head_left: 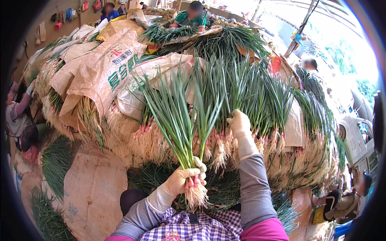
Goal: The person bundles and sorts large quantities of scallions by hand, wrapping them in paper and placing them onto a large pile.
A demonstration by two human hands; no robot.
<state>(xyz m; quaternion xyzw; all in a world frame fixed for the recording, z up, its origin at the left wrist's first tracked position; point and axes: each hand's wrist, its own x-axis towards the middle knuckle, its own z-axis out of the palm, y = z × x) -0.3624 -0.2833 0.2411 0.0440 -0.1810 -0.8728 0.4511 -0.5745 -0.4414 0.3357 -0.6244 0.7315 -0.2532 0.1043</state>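
Observation:
My gloved left hand (186, 179) is closed round a bunch of spring onions (173, 128) just in front of me. Their green leaves fan up and away, while pinkish bulbs and pale stringy roots hang below the fist. Further out, my gloved right hand (239, 121) reaches to the front of a big heap and closes on spring onions (234, 90) standing there in a row. The fingertips are partly hidden among the leaves. More spring onions (263, 100) lean side by side to the right of that hand, roots toward me.
Woven sacks (96, 68) cover the heap's left part. Loose greens (56, 164) and a flattened sack (94, 180) lie on the ground at left. Co-workers sit around the heap, including a person in green (191, 18) behind it. A white truck (356, 138) stands at right.

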